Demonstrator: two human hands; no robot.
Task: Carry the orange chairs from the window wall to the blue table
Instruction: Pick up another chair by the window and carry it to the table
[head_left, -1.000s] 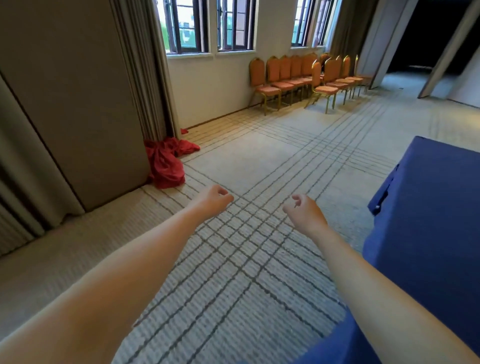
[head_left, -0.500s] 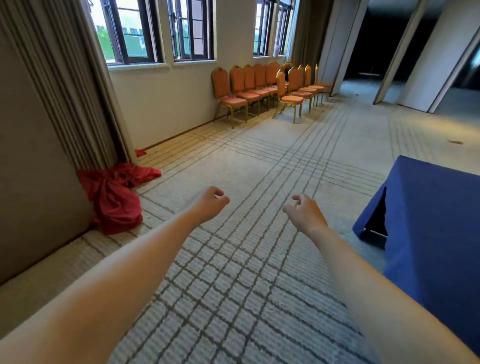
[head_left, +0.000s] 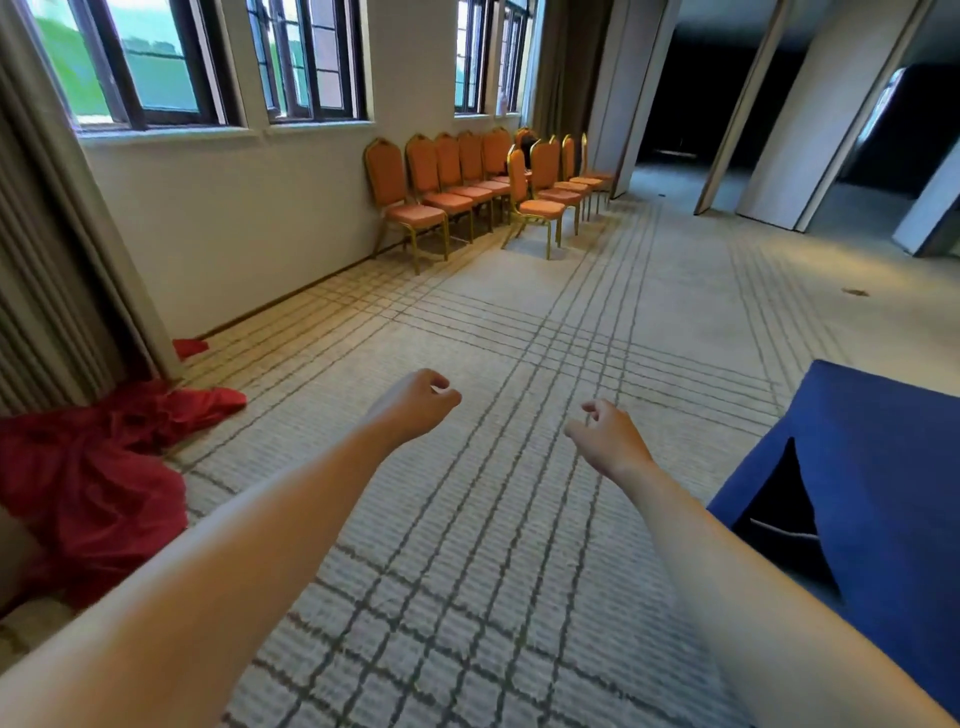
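Observation:
Several orange chairs (head_left: 415, 208) with gold frames stand in a row far ahead along the window wall, and one more orange chair (head_left: 535, 205) stands in front of the row. The blue table (head_left: 883, 467), draped in blue cloth, is close on my right. My left hand (head_left: 415, 402) and my right hand (head_left: 605, 439) reach forward over the carpet, far short of the chairs. Their fingers are loosely curled and they hold nothing.
A heap of red cloth (head_left: 93, 467) lies on the floor at the left beside a grey curtain (head_left: 57, 249). Patterned carpet (head_left: 519, 338) runs from me to the chairs. White partition panels (head_left: 810, 114) and dark openings stand at the far right.
The view has swung right and moved forward: the chairs look nearer and more central, the red cloth has slid to the left edge, and the blue table sits lower right. Both hands stay out in front.

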